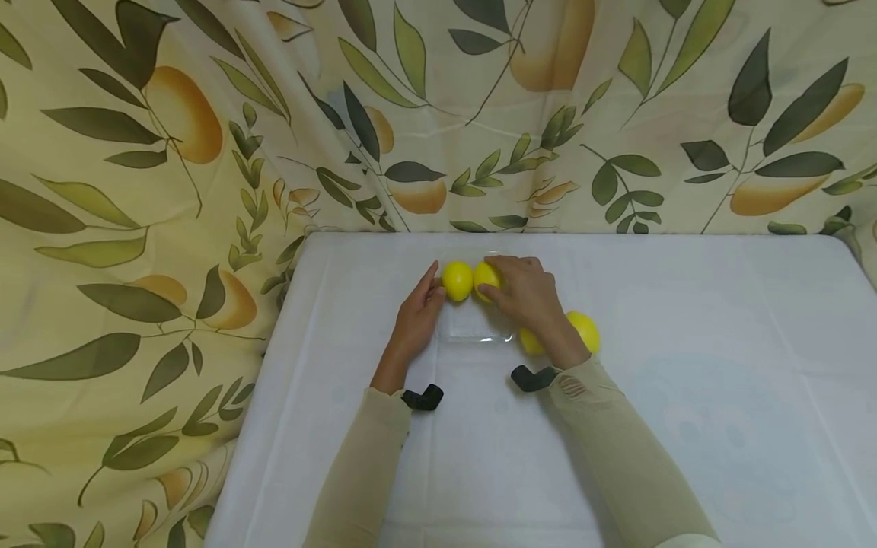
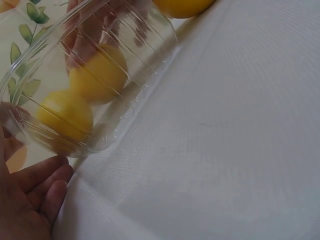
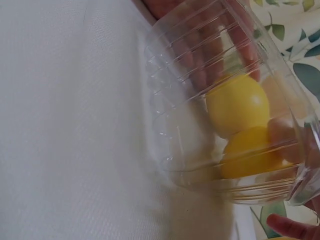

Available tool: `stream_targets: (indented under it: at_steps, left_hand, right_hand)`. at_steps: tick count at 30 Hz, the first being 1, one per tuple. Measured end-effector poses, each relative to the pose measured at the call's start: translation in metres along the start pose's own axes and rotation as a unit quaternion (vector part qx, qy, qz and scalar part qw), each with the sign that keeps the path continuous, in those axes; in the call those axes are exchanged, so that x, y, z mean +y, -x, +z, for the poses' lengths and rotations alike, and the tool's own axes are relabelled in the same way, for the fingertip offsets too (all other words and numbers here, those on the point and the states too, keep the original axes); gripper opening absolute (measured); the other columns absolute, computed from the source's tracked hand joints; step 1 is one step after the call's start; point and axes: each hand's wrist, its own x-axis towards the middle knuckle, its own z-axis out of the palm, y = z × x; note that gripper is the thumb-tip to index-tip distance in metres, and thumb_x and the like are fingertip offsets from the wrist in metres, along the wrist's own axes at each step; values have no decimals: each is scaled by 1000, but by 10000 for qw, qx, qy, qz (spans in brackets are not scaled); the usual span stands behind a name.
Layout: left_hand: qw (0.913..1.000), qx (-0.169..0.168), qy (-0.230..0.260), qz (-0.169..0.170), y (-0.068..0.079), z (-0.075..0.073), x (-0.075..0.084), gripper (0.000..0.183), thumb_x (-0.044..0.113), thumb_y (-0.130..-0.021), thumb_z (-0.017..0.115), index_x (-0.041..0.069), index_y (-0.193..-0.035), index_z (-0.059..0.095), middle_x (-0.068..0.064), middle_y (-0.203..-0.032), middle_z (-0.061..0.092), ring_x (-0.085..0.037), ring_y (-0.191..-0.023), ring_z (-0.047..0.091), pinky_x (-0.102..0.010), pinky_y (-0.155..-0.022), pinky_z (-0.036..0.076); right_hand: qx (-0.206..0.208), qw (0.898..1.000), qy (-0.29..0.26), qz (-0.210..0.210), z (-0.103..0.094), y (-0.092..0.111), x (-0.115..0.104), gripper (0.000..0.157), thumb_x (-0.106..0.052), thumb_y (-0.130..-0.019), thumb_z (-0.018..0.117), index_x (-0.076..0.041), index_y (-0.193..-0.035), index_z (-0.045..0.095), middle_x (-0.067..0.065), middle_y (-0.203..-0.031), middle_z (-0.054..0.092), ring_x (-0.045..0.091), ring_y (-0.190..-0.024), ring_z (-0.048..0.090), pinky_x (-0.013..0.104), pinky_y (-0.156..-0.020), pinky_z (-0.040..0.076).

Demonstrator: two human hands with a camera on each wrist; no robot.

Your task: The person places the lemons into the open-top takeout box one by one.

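Observation:
A clear plastic container (image 1: 476, 335) stands on the white-covered table, with two yellow lemons in its far part. The left lemon (image 1: 457, 281) sits beside my left hand (image 1: 414, 316), whose extended fingers lie along the container's left side. My right hand (image 1: 527, 293) reaches in and grips the right lemon (image 1: 485, 281) between thumb and fingers. Through the ribbed clear wall (image 2: 150, 40), the left wrist view shows both lemons close together. From the right wrist, the held lemon (image 3: 250, 155) appears with the thumb against it; that hand's palm is hidden.
Two more lemons lie on the table right of the container: one (image 1: 584, 332) beyond my right wrist, another (image 1: 530, 342) partly covered by it. A dark wrist camera (image 1: 423, 397) sits at each cuff. Behind the table hangs a leaf-and-fruit patterned cloth (image 1: 418, 152).

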Motion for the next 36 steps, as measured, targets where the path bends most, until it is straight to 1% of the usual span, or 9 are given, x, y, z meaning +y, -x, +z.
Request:
stream_targets:
  at_steps: [8, 14, 18, 23, 28, 31, 33, 36]
  left_hand:
    - [10000, 11, -12, 24, 0, 0, 1, 52, 50, -106, 44, 57, -154, 26, 8, -150, 53, -18, -139, 50, -48, -120, 37]
    - [10000, 11, -15, 49, 1, 0, 1, 51, 51, -106, 44, 57, -154, 26, 9, -150, 54, -18, -139, 50, -49, -120, 36]
    - [10000, -18, 9, 74, 0, 1, 1, 51, 51, -106, 43, 57, -154, 26, 9, -150, 53, -18, -139, 50, -48, -120, 37]
    - [10000, -23, -5, 79, 1, 2, 2, 51, 50, -107, 43, 58, -154, 25, 8, -150, 53, -17, -139, 50, -47, -120, 37]
    - [10000, -16, -2, 89, 1, 2, 3, 51, 51, -106, 43, 57, -154, 25, 7, -151, 53, -16, -139, 50, -45, -120, 37]
    - [10000, -17, -6, 94, 2, 1, 3, 52, 51, -107, 43, 54, -156, 26, 7, -151, 52, -16, -139, 50, -45, -120, 37]
    - [10000, -14, -15, 85, 2, 0, 2, 53, 51, -106, 43, 53, -156, 26, 7, -151, 52, -17, -139, 50, -45, -120, 37]
    - [10000, -15, -29, 64, 2, 0, 2, 53, 52, -106, 43, 53, -156, 27, 7, -151, 52, -18, -139, 50, -46, -120, 37]
  right_hand:
    - [-67, 9999, 64, 40, -1, 0, -1, 61, -47, -96, 68, -20, -148, 54, 6, -152, 55, 40, -131, 49, 67, -98, 45]
    - [-25, 10000, -87, -5, -2, -1, 1, 61, -45, -95, 69, -17, -147, 55, 8, -150, 56, 39, -134, 48, 65, -106, 42]
    - [191, 9997, -168, -54, -5, 0, 3, 60, -44, -93, 72, -16, -144, 58, 10, -148, 57, 40, -135, 48, 64, -108, 41]
    - [496, 9972, -545, -93, -10, 3, 3, 57, -40, -92, 75, -15, -141, 61, 12, -147, 58, 39, -135, 48, 60, -112, 39]
    - [776, 9905, -1128, -140, -21, 9, 3, 53, -34, -92, 76, -12, -139, 63, 13, -144, 60, 38, -135, 48, 57, -117, 33]
    - [822, 9886, -1257, -98, -30, 14, 4, 52, -35, -94, 74, -13, -139, 63, 13, -144, 61, 38, -135, 48, 58, -116, 31]
    - [781, 9891, -1250, -19, -38, 18, 6, 52, -37, -96, 71, -13, -141, 62, 13, -143, 61, 38, -134, 50, 58, -114, 34]
    - [713, 9896, -1242, 107, -52, 25, 9, 51, -40, -99, 66, -14, -143, 60, 12, -142, 61, 36, -130, 53, 58, -109, 40]
